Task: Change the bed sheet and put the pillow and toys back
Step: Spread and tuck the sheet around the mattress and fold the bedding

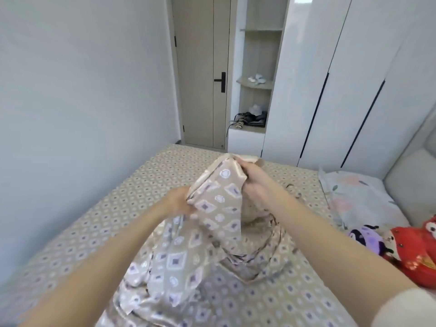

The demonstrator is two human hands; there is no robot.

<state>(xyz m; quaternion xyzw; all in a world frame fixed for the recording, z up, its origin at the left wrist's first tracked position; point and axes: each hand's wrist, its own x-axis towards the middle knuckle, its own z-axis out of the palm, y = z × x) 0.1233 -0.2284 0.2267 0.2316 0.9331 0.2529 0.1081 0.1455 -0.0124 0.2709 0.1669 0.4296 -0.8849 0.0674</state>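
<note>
The sheet, shiny beige with a diamond print, is being held up over the middle of the bed, with its lower part trailing in a heap onto the mattress toward the person. The left hand is pinching a folded edge at the cloth's left side, fingers curled into the fabric. The right hand is gripping the top corner, a little higher and farther away. Holding one edge at two points is probably a way of finding a corner and working out which way the cloth runs. The bed is wearing a cover with the same print, so it is unclear which one is fresh. The pillow is lying at the right by the headboard. The purple toy and red toy are sitting just beside it, likely parked clear of the working area.
</note>
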